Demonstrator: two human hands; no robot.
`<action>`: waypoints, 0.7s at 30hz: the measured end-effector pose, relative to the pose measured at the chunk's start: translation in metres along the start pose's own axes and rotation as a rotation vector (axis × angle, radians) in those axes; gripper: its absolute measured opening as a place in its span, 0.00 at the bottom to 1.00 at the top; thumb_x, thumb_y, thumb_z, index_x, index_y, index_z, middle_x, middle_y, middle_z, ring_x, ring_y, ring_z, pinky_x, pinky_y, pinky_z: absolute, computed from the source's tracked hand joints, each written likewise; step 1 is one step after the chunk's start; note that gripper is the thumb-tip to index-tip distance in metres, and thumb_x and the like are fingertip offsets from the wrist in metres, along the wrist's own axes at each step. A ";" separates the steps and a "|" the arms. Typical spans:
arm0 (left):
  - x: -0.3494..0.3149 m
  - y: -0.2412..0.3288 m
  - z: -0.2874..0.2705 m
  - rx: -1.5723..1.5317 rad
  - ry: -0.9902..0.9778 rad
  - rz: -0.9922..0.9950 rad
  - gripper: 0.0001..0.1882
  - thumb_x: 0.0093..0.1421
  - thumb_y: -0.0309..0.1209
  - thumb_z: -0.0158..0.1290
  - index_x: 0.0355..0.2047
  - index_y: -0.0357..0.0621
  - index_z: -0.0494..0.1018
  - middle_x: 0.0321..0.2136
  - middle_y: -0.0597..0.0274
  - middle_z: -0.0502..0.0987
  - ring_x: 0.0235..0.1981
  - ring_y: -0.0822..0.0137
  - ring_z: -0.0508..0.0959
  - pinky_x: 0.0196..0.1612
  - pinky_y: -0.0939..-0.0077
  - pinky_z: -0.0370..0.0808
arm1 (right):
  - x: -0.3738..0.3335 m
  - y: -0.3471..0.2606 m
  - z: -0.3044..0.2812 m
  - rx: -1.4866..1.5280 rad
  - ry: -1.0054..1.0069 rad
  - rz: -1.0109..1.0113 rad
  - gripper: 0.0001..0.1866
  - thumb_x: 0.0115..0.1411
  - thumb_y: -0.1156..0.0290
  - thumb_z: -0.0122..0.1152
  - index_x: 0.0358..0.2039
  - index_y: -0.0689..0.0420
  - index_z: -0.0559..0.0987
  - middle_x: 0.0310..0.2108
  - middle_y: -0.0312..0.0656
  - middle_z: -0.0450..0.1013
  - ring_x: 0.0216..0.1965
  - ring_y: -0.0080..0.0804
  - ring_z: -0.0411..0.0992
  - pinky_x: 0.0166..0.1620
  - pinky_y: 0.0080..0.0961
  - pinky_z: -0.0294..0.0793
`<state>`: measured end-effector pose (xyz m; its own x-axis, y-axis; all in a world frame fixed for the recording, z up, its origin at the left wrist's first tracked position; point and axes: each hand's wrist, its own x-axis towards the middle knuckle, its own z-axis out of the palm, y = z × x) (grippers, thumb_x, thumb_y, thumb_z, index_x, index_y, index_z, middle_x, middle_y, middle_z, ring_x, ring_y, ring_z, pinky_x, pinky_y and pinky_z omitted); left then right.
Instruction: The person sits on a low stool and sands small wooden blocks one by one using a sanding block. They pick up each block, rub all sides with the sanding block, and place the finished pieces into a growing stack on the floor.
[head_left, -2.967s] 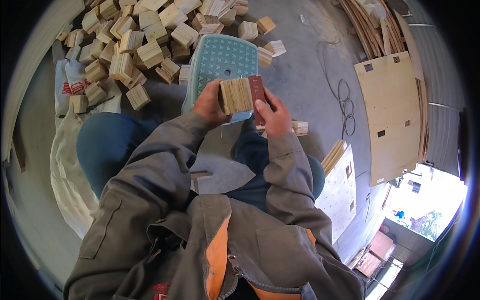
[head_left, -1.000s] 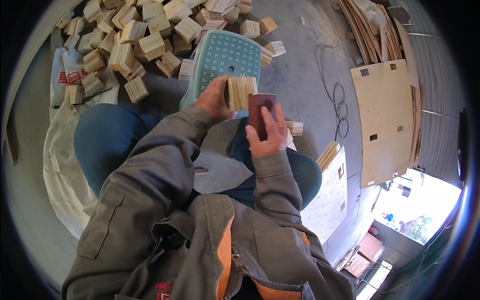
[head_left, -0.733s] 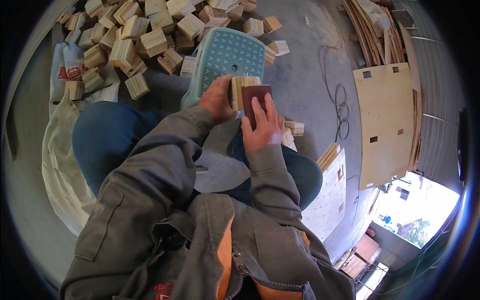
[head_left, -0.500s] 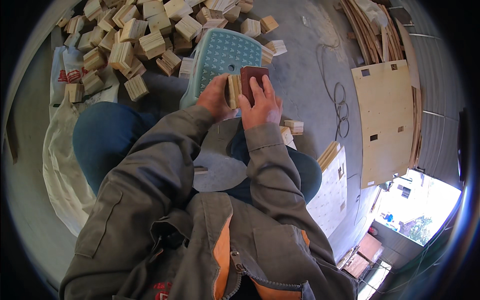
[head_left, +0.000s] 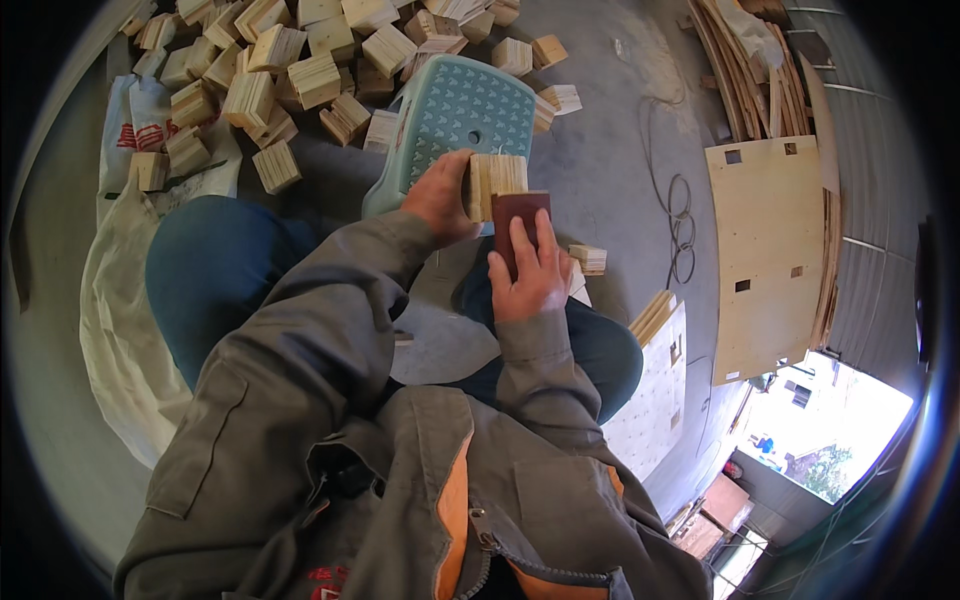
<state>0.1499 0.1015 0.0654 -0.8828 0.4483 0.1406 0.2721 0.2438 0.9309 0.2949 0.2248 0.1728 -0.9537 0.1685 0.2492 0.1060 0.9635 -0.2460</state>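
Note:
My left hand [head_left: 441, 200] is closed around a layered plywood block [head_left: 497, 173], holding it up over the front edge of a light green plastic stool [head_left: 472, 98]. Pressed against the block's near right side is a dark red sanding block [head_left: 520, 206], flat and rectangular. My right hand [head_left: 533, 277] grips it, the fingers laid along its top face and the thumb at its left edge. The side of the plywood block behind the sanding block is hidden.
A heap of plywood blocks [head_left: 310, 80] lies at the far left, partly on a white woven sack [head_left: 120, 290]. More blocks [head_left: 588, 259] sit by my right knee. Perforated plywood panels [head_left: 765, 260] lean at the right, and a thin cable [head_left: 680, 225] coils on the floor.
My right hand has drawn the sanding block toward me along the plywood block, baring more of its top. My left hand has shifted slightly right with the block.

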 end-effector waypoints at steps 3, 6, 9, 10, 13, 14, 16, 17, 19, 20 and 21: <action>0.000 -0.005 0.002 -0.005 0.038 0.033 0.54 0.42 0.33 0.79 0.68 0.40 0.63 0.58 0.43 0.75 0.61 0.44 0.76 0.65 0.57 0.75 | 0.033 -0.001 0.010 0.016 -0.016 0.025 0.31 0.58 0.62 0.75 0.64 0.47 0.82 0.74 0.45 0.66 0.59 0.55 0.71 0.65 0.52 0.69; 0.005 -0.003 0.005 -0.017 0.053 0.015 0.54 0.43 0.34 0.79 0.68 0.41 0.63 0.58 0.43 0.75 0.61 0.45 0.77 0.65 0.57 0.75 | 0.070 0.004 0.022 -0.008 -0.007 0.026 0.31 0.59 0.61 0.74 0.65 0.46 0.82 0.74 0.43 0.66 0.59 0.55 0.71 0.66 0.52 0.69; 0.005 0.000 0.002 -0.032 0.060 0.003 0.54 0.43 0.35 0.80 0.68 0.40 0.63 0.58 0.43 0.75 0.61 0.45 0.77 0.64 0.56 0.76 | 0.083 0.002 0.022 -0.020 -0.030 0.045 0.31 0.59 0.60 0.74 0.65 0.46 0.82 0.74 0.43 0.66 0.59 0.55 0.71 0.66 0.51 0.69; 0.005 -0.002 0.002 -0.012 0.062 0.026 0.53 0.43 0.34 0.79 0.68 0.41 0.63 0.57 0.43 0.75 0.60 0.45 0.77 0.63 0.56 0.76 | 0.078 0.003 0.023 -0.014 -0.024 0.037 0.32 0.59 0.60 0.74 0.65 0.46 0.82 0.74 0.43 0.66 0.59 0.55 0.71 0.66 0.51 0.69; 0.005 -0.007 0.003 0.025 0.062 0.077 0.51 0.44 0.34 0.79 0.67 0.41 0.64 0.56 0.43 0.75 0.59 0.44 0.78 0.63 0.57 0.76 | 0.047 0.005 0.019 -0.003 0.011 0.015 0.33 0.57 0.61 0.76 0.64 0.46 0.82 0.74 0.45 0.66 0.58 0.55 0.72 0.64 0.51 0.71; 0.005 -0.008 0.003 0.026 0.058 0.082 0.51 0.45 0.33 0.78 0.67 0.41 0.64 0.56 0.43 0.75 0.59 0.44 0.78 0.63 0.57 0.76 | 0.033 0.005 0.015 0.002 0.024 0.008 0.33 0.57 0.62 0.76 0.64 0.46 0.82 0.74 0.45 0.66 0.57 0.55 0.72 0.64 0.51 0.71; 0.004 -0.003 0.001 0.027 0.045 0.083 0.49 0.46 0.32 0.77 0.66 0.40 0.64 0.55 0.43 0.75 0.58 0.43 0.78 0.63 0.56 0.76 | 0.008 0.003 0.005 0.015 0.010 0.000 0.33 0.56 0.63 0.77 0.64 0.47 0.82 0.73 0.47 0.66 0.57 0.55 0.72 0.63 0.51 0.72; 0.003 -0.004 0.001 0.009 0.039 0.067 0.49 0.46 0.31 0.76 0.66 0.40 0.63 0.56 0.42 0.74 0.59 0.41 0.77 0.63 0.55 0.76 | -0.002 0.002 0.001 0.022 0.001 -0.005 0.33 0.55 0.64 0.77 0.64 0.47 0.82 0.73 0.48 0.66 0.56 0.55 0.72 0.62 0.51 0.72; 0.003 -0.004 0.000 -0.028 0.026 0.036 0.49 0.45 0.30 0.74 0.67 0.40 0.63 0.57 0.39 0.73 0.61 0.38 0.75 0.65 0.54 0.74 | -0.009 0.002 -0.002 0.027 0.000 -0.011 0.33 0.55 0.65 0.78 0.63 0.49 0.82 0.73 0.49 0.66 0.56 0.55 0.72 0.62 0.51 0.72; 0.003 -0.004 0.001 -0.035 0.018 0.032 0.49 0.45 0.30 0.75 0.67 0.40 0.63 0.57 0.39 0.73 0.61 0.38 0.75 0.65 0.54 0.74 | -0.012 0.003 -0.001 0.029 0.007 -0.013 0.33 0.55 0.65 0.78 0.63 0.49 0.82 0.73 0.49 0.66 0.57 0.55 0.72 0.62 0.51 0.72; 0.003 -0.003 0.002 -0.042 0.009 0.028 0.50 0.45 0.30 0.75 0.67 0.40 0.63 0.57 0.39 0.73 0.61 0.39 0.75 0.65 0.54 0.74 | -0.013 0.004 -0.001 0.030 0.014 -0.015 0.33 0.55 0.65 0.78 0.63 0.49 0.82 0.73 0.49 0.66 0.57 0.55 0.72 0.62 0.51 0.72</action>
<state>0.1477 0.1038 0.0625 -0.8787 0.4462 0.1696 0.2803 0.1947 0.9399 0.3080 0.2262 0.1692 -0.9509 0.1574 0.2665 0.0830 0.9591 -0.2705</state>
